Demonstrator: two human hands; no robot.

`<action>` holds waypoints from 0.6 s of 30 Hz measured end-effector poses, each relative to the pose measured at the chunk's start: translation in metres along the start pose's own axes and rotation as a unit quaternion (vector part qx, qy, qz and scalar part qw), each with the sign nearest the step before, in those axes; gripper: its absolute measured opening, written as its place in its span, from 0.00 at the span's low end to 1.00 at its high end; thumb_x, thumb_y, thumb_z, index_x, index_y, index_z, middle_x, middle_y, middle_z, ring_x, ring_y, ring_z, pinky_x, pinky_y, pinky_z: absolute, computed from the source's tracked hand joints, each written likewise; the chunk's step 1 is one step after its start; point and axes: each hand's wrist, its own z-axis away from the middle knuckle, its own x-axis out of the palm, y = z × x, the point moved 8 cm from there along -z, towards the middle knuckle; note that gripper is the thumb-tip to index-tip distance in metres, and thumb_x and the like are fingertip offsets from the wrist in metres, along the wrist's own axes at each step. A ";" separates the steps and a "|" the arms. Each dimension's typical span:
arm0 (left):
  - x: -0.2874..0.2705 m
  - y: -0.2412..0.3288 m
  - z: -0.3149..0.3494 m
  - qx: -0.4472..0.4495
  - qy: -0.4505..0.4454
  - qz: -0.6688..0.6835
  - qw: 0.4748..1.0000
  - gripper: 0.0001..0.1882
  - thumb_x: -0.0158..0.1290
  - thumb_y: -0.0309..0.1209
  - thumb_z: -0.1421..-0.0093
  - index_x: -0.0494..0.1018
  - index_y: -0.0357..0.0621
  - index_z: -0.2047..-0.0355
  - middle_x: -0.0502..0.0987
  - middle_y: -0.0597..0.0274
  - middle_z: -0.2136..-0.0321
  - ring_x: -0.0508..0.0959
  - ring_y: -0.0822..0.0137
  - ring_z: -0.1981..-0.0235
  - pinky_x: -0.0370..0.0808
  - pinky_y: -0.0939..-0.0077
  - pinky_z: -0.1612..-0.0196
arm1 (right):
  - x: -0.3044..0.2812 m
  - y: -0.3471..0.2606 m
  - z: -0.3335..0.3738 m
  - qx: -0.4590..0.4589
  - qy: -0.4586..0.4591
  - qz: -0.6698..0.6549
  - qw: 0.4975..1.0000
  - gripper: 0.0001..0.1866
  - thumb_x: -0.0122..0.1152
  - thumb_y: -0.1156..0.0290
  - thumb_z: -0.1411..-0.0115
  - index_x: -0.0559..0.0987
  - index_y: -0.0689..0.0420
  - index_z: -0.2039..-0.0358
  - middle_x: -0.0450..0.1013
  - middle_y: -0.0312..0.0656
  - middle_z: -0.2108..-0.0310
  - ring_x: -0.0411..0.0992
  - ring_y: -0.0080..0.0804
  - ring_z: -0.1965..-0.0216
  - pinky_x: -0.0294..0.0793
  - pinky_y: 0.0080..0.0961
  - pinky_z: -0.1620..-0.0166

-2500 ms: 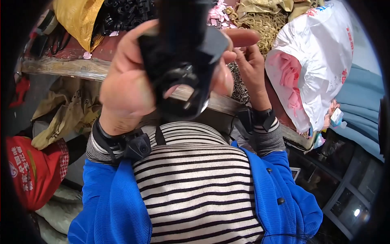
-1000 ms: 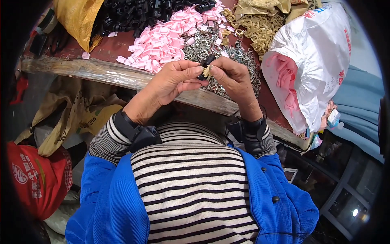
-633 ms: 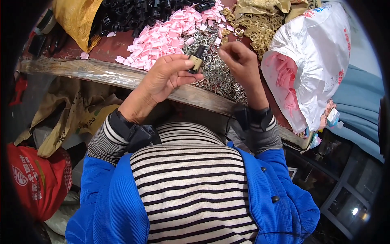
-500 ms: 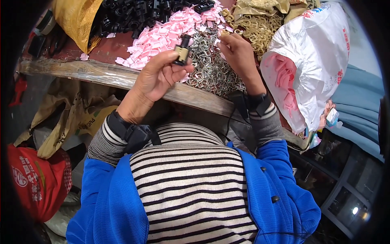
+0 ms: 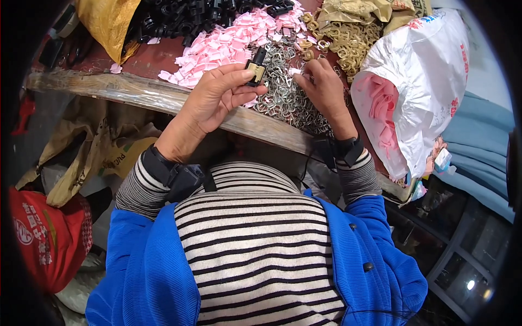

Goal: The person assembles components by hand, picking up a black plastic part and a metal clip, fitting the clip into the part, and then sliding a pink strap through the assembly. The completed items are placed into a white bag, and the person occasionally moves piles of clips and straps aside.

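My left hand (image 5: 220, 95) pinches a black plastic fitting (image 5: 260, 56) with a gold-coloured piece (image 5: 255, 73) on its side, held tilted above the table's front edge. My right hand (image 5: 323, 89) is closed with its fingers bent down over a pile of small silver metal hooks or rings (image 5: 280, 98). Whatever those fingertips grip is hidden. A small pink piece (image 5: 294, 71) shows close to the right thumb. Left of the metal pile spreads a heap of flat pink plastic pieces (image 5: 217, 51).
Black plastic fittings (image 5: 190, 16) are heaped at the back, beside a yellow sack (image 5: 109, 27). Gold-coloured pieces (image 5: 356, 43) lie at the back right. A white sack (image 5: 418, 70) with pink contents leans at the right. The wooden table edge (image 5: 130, 100) runs in front.
My right hand has drawn back from near the gold-coloured pieces toward me, onto the metal pile, its fingers more curled. The left hand, with the black fitting, has shifted slightly right.
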 end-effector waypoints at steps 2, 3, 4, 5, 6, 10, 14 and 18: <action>0.000 -0.002 0.000 -0.009 0.006 -0.014 1.000 0.11 0.49 0.26 0.47 0.68 0.33 0.64 0.74 0.56 0.69 0.76 0.64 0.67 0.76 0.85 0.69 | -0.001 0.004 0.002 0.015 0.008 -0.027 0.999 0.11 0.57 0.66 0.53 0.70 0.57 0.70 0.65 0.42 0.72 0.67 0.41 0.71 0.67 0.32 0.70; 0.000 -0.002 0.001 -0.009 0.005 -0.015 1.000 0.11 0.49 0.26 0.47 0.68 0.33 0.64 0.74 0.56 0.69 0.76 0.64 0.67 0.76 0.85 0.69 | 0.000 -0.001 0.001 -0.028 0.010 -0.032 0.999 0.11 0.57 0.67 0.53 0.70 0.57 0.70 0.65 0.42 0.72 0.67 0.41 0.71 0.66 0.31 0.70; 0.001 -0.002 0.002 -0.009 0.007 -0.020 1.000 0.11 0.49 0.26 0.47 0.68 0.33 0.64 0.74 0.56 0.69 0.76 0.65 0.67 0.76 0.85 0.69 | 0.001 -0.007 0.000 -0.072 0.012 -0.038 0.997 0.10 0.57 0.68 0.53 0.70 0.57 0.70 0.65 0.42 0.71 0.67 0.41 0.71 0.66 0.31 0.70; 0.002 -0.003 0.003 -0.009 0.009 -0.026 1.000 0.11 0.49 0.26 0.48 0.68 0.33 0.64 0.74 0.57 0.69 0.76 0.65 0.67 0.76 0.85 0.69 | 0.001 -0.012 -0.001 -0.116 0.015 -0.043 0.992 0.10 0.57 0.69 0.53 0.70 0.58 0.71 0.65 0.42 0.71 0.67 0.41 0.71 0.66 0.31 0.70; 0.003 -0.003 0.003 -0.009 0.010 -0.031 0.999 0.11 0.49 0.26 0.48 0.68 0.33 0.64 0.74 0.57 0.69 0.76 0.65 0.67 0.75 0.84 0.69 | 0.002 -0.012 -0.004 -0.116 0.016 -0.043 0.992 0.10 0.57 0.69 0.53 0.70 0.58 0.71 0.65 0.42 0.71 0.67 0.41 0.71 0.66 0.31 0.70; 0.006 -0.006 0.002 -0.008 0.014 -0.053 0.998 0.11 0.49 0.26 0.48 0.68 0.34 0.64 0.73 0.58 0.68 0.76 0.66 0.68 0.75 0.85 0.68 | 0.011 -0.010 -0.010 -0.104 -0.040 -0.050 0.993 0.11 0.57 0.72 0.54 0.71 0.57 0.68 0.66 0.42 0.72 0.67 0.42 0.72 0.66 0.29 0.70; 0.004 -0.007 0.002 -0.008 0.027 -0.064 0.998 0.11 0.50 0.26 0.48 0.68 0.34 0.65 0.73 0.58 0.68 0.76 0.66 0.68 0.74 0.86 0.67 | 0.008 -0.012 -0.004 -0.102 -0.024 -0.082 0.991 0.11 0.56 0.74 0.53 0.72 0.59 0.66 0.69 0.39 0.73 0.68 0.33 0.73 0.66 0.24 0.71; 0.003 -0.012 0.000 -0.013 0.027 -0.065 0.997 0.11 0.50 0.26 0.48 0.68 0.34 0.65 0.73 0.59 0.68 0.76 0.67 0.67 0.74 0.86 0.65 | 0.007 -0.010 0.010 0.097 -0.073 -0.471 0.874 0.10 0.55 0.74 0.50 0.71 0.62 0.66 0.70 0.35 0.75 0.68 0.22 0.74 0.66 0.20 0.71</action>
